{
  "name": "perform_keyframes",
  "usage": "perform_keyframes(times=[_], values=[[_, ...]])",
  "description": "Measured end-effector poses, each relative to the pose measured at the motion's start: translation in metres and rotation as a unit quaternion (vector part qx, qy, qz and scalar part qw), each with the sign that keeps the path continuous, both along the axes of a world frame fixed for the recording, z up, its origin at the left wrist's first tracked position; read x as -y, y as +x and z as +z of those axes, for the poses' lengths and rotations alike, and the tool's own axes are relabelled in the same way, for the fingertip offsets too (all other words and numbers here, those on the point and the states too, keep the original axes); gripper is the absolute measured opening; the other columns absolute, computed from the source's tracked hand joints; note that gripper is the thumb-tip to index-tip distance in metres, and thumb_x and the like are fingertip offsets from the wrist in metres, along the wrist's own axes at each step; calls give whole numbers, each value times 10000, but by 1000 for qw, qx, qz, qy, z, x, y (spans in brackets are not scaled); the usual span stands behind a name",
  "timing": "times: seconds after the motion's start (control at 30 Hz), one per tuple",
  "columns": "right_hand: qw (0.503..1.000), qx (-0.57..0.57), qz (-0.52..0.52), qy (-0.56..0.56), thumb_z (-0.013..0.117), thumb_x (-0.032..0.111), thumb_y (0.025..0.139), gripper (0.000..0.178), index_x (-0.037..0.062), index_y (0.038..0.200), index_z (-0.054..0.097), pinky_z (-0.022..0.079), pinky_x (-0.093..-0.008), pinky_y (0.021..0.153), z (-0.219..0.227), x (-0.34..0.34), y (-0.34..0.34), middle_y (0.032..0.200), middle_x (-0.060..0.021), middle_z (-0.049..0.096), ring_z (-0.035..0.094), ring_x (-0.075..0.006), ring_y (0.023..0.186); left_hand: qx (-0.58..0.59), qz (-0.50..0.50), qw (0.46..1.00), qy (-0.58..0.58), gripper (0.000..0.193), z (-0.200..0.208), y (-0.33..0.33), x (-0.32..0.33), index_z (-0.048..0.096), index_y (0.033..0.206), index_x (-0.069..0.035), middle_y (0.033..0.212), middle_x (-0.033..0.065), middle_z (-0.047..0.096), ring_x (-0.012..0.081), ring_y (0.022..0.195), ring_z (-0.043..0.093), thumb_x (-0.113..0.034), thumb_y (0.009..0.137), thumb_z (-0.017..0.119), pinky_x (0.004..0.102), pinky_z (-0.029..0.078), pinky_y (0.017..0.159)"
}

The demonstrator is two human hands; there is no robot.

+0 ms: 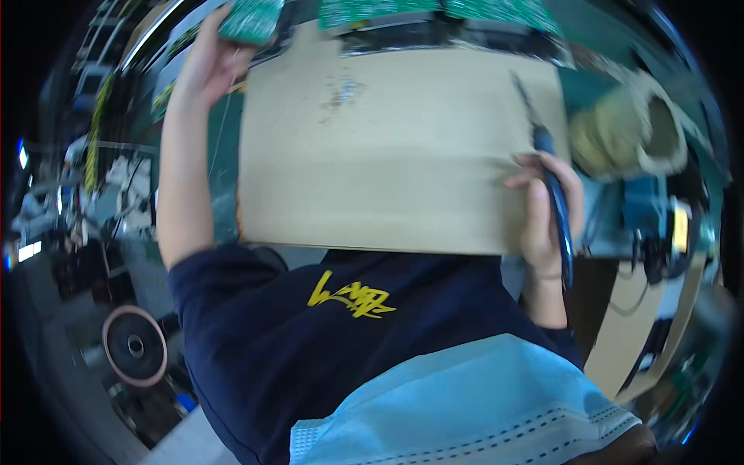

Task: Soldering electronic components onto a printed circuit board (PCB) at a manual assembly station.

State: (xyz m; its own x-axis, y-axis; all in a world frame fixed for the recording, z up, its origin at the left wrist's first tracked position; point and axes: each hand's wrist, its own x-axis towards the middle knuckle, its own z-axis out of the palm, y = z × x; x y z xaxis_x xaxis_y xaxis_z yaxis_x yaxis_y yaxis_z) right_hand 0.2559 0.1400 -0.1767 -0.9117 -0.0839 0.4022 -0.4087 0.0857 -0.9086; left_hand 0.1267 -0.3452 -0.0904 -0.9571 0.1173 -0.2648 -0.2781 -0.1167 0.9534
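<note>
Free Room and Obstacles at the Cardboard Sheet

The widest passage lies over the middle and near part of the cardboard sheet (387,182), between the two arms. Low passage at the upper left of the sheet meets a patch of small scattered debris (343,93).

Far side: green boards (380,9) on dark, film-like wrapping (403,37) line the far edge and obstruct it. Left side: the left forearm (184,163) runs alongside the sheet, and the left hand (219,68) occupies the far corner at a green piece (252,19). Right side: the right hand (540,221) and its upright-pointing blue-handled tool (544,141) block the edge; a tan hollow cylinder (608,136) stands just beyond.
</note>
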Motion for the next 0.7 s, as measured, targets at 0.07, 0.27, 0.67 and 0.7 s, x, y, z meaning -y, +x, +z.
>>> perform_keyframes(times=[0.07,0.27,0.67,0.7], values=[[999,-42,13,-7,565,44,997,278,-54,1255,599,569,-309,782,0,-1,2,1071,-194,726,722,-205,837,8,53,999,4,479,-1,60,-55,600,1268,-38,1063,173,724,22,520,289,-449,1080,442,201,230,448],[992,-116,52,23,566,38,990,279,-54,1250,608,571,-307,759,8,-6,7,1022,-186,736,727,-206,826,144,29,987,69,445,-33,154,-171,598,1173,-50,841,4,617,28,540,274,-453,1096,426,215,192,464],[975,-56,186,103,566,113,1046,291,-42,1291,594,567,-319,847,53,19,-8,1085,-168,725,726,-204,914,-77,-167,954,-235,397,-67,175,-224,619,1118,21,689,64,600,184,684,597,-361,1081,513,355,487,654],[974,-47,199,99,561,115,1050,301,-45,1302,591,562,-316,860,59,21,-11,1078,-164,724,721,-201,932,-104,-173,930,-308,397,-68,175,-221,622,1114,27,703,94,615,229,721,626,-357,1073,530,381,503,698]])
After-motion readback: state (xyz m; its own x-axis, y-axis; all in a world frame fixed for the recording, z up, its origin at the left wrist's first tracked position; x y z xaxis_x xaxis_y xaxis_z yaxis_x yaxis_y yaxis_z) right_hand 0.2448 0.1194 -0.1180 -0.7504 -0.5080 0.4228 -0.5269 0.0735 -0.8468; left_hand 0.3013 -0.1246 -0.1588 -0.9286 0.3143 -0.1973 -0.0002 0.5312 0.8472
